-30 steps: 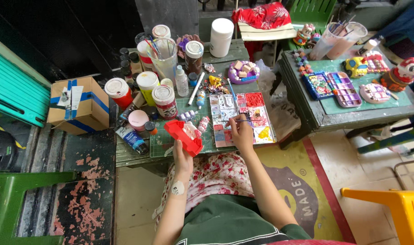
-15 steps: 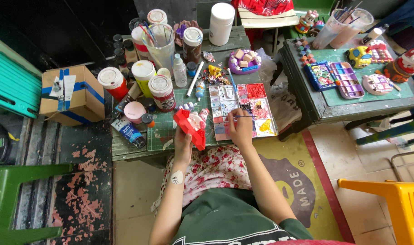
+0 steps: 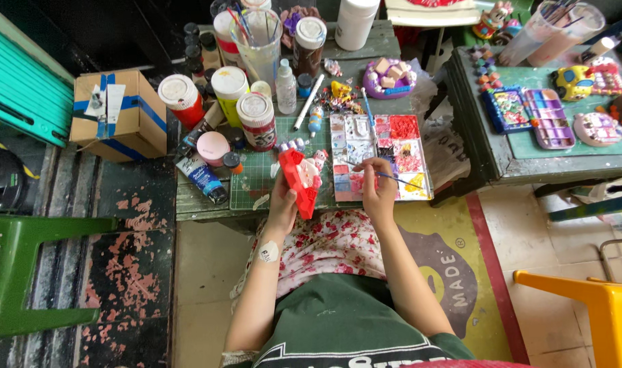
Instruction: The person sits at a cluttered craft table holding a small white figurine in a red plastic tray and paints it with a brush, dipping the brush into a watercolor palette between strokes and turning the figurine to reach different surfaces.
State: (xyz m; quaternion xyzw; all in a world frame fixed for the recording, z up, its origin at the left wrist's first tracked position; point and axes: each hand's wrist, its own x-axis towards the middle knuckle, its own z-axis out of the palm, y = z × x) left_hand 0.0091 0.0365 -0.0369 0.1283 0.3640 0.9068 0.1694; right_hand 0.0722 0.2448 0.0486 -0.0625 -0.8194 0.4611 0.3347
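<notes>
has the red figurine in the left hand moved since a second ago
Yes. The red figurine in the left hand has tipped from lying flat to standing more upright, and has shifted right, closer to the paint palette on the table.

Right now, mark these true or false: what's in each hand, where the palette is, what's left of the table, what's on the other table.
1. The left hand holds a red figurine. True.
2. The right hand holds a glue tube. False: it holds a thin brush over the palette.
3. The palette lies on the floor. False: it lies on the table, in front of the person.
4. A cardboard box with blue tape sits left of the table. True.
5. The second table at right is bare. False: it bears paint trays and small painted figures.
</notes>
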